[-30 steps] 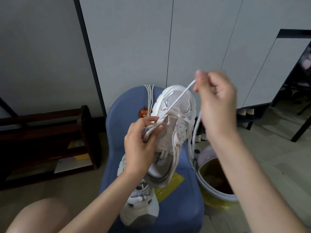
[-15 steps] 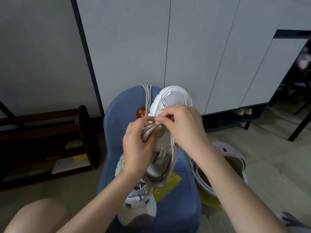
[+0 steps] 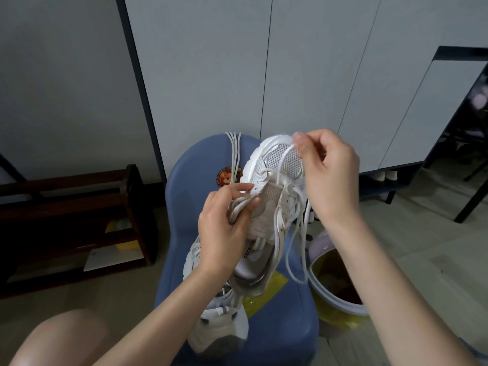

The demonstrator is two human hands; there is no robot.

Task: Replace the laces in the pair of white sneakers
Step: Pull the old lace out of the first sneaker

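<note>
In the head view, the left hand point(image 3: 224, 223) grips the held sneaker point(image 3: 266, 207) by its left side, thumb and fingers curled round the upper and a bunch of loose lace at the eyelet row. The shoe is in the air above the blue chair point(image 3: 184, 207), toe pointing away and up, opening towards the person, the insole lettering showing just beside the left wrist. The right hand point(image 3: 330, 170) pinches the white lace point(image 3: 284, 165) between thumb and forefinger over the mesh toe.

Half a second ago the right hand lay low on the tongue, close against the left thumb, its fingers covering the eyelets. It has since risen towards the toe and drawn a short run of lace out of the lower eyelets, so the lace now runs taut from the crossing point up to the pinch. One second ago that hand was higher and further right, with a much longer stretch of lace pulled out. The left hand's grip on the shoe has stayed the same throughout.

Loose lace ends hang down the shoe's right side in front of the bucket point(image 3: 340, 305) on the floor. The second sneaker point(image 3: 221, 331) lies on the chair seat beneath the left forearm. Spare laces point(image 3: 233, 151) drape over the chair back.
</note>
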